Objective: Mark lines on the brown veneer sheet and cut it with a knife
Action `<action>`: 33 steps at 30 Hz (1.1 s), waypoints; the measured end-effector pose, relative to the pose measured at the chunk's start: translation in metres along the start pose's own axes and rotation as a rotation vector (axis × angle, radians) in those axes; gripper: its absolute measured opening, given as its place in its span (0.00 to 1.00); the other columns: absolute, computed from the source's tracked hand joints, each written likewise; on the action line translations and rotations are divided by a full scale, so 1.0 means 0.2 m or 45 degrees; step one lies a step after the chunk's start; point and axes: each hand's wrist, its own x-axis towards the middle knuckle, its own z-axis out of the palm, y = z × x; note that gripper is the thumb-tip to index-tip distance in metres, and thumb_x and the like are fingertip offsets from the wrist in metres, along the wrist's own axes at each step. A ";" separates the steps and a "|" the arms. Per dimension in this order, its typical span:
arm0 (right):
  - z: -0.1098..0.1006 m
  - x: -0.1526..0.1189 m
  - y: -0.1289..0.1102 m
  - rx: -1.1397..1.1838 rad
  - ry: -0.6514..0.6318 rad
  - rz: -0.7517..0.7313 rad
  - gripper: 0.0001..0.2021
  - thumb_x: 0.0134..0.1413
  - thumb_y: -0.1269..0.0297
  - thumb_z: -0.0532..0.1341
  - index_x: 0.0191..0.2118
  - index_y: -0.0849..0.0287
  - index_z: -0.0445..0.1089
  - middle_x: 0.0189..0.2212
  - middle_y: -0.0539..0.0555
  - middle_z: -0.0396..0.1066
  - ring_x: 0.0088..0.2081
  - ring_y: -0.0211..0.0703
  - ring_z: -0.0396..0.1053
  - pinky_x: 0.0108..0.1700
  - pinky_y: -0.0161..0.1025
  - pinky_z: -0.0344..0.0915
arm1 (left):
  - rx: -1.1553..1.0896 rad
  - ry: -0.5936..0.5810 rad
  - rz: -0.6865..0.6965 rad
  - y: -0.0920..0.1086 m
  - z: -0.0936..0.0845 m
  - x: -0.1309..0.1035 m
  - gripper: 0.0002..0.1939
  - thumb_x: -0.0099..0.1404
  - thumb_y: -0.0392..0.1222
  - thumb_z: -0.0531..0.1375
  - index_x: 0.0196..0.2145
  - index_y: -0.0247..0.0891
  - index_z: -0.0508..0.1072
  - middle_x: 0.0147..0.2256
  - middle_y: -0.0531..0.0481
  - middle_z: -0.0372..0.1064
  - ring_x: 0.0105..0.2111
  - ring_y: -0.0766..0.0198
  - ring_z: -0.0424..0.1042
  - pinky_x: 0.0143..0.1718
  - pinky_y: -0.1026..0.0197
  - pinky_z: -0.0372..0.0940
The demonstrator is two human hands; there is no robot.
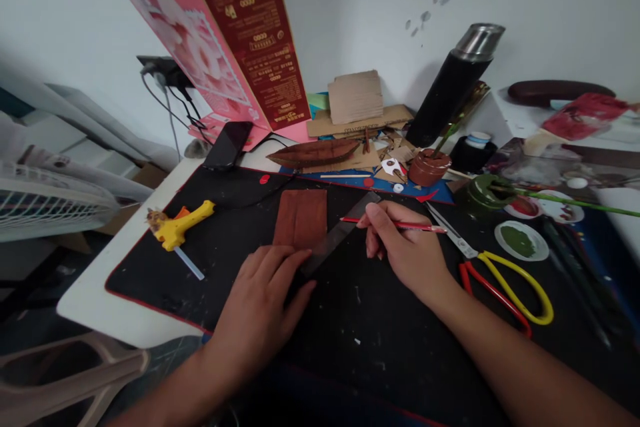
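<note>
A white tabletop (125, 317) carries a black mat (235, 220) with a red edge. At the back, a pink and maroon box (245, 20) stands against the wall. The left hand (265, 287) lies palm down on the mat, its grip loose, thumb apart from the fingers. The right hand (407, 247) is raised beside it, its grip pinched on a red pencil (425, 226). A black flask (450, 87) leans at the back right; scissors (467, 250) lie near the right forearm, and a yellow glue gun (183, 227) lies at the left. A brown sheet (301, 213) lies mid-mat, its near edge under the left fingertips. The narrower clear ruler (345, 230) slants beside the sheet, its near end by the left fingers, its far end near the pencil's tip.
</note>
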 end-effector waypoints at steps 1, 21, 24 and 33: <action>0.00 0.00 0.00 0.006 0.007 -0.009 0.23 0.72 0.42 0.62 0.32 0.55 0.76 0.17 0.46 0.69 0.19 0.38 0.68 0.22 0.36 0.61 | 0.058 -0.013 -0.010 0.00 0.00 0.01 0.17 0.80 0.48 0.59 0.60 0.38 0.70 0.50 0.41 0.74 0.48 0.48 0.73 0.50 0.45 0.71; -0.03 0.00 -0.02 -0.018 0.028 -0.096 0.21 0.75 0.47 0.60 0.33 0.55 0.76 0.17 0.45 0.69 0.19 0.36 0.67 0.24 0.37 0.62 | -0.200 -0.313 -0.124 -0.06 -0.02 0.13 0.08 0.72 0.43 0.66 0.47 0.44 0.73 0.46 0.48 0.73 0.48 0.51 0.74 0.53 0.47 0.72; -0.03 0.00 -0.02 -0.024 0.025 -0.092 0.20 0.75 0.49 0.60 0.32 0.54 0.76 0.16 0.45 0.69 0.18 0.36 0.65 0.24 0.37 0.61 | -0.221 -0.351 -0.141 -0.07 -0.02 0.15 0.08 0.70 0.41 0.68 0.45 0.44 0.73 0.45 0.49 0.73 0.48 0.52 0.74 0.53 0.48 0.71; -0.04 0.01 -0.02 -0.007 0.046 -0.108 0.20 0.75 0.49 0.61 0.33 0.54 0.76 0.17 0.45 0.69 0.19 0.36 0.67 0.25 0.37 0.62 | -0.306 -0.421 -0.137 -0.05 -0.10 0.15 0.08 0.75 0.47 0.62 0.37 0.44 0.73 0.39 0.50 0.74 0.42 0.55 0.74 0.44 0.53 0.72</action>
